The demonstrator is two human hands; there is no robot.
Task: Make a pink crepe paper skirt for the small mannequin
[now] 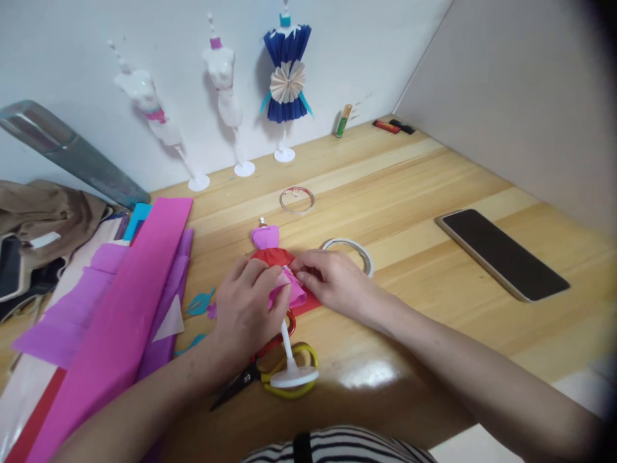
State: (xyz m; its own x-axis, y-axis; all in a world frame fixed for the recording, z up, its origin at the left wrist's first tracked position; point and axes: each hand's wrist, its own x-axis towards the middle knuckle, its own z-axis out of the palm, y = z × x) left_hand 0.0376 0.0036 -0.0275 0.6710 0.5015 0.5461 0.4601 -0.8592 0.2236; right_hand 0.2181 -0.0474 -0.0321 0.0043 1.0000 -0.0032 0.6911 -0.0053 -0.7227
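A small dress-form mannequin (288, 347) lies tilted over the table, its round white base towards me. It wears a pink paper top (265, 237), a red paper band (274, 256) at the waist and a pink paper piece (295, 294) lower down. My left hand (248, 305) is closed round the mannequin's lower body. On the other side, my right hand (335, 276) pinches at the edge of the red and pink paper; its fingertips hide the exact contact. Scissors (245, 381) with yellow and red handles lie partly beneath the base.
A tape roll (369, 260) lies beside my right hand, with a clear ring (297, 200) farther back. Pink paper strips (120, 302) cover the left side, near blue paper scraps (200, 302). Three mannequins stand along the wall, one in blue paper (288, 45). A phone (504, 254) lies right.
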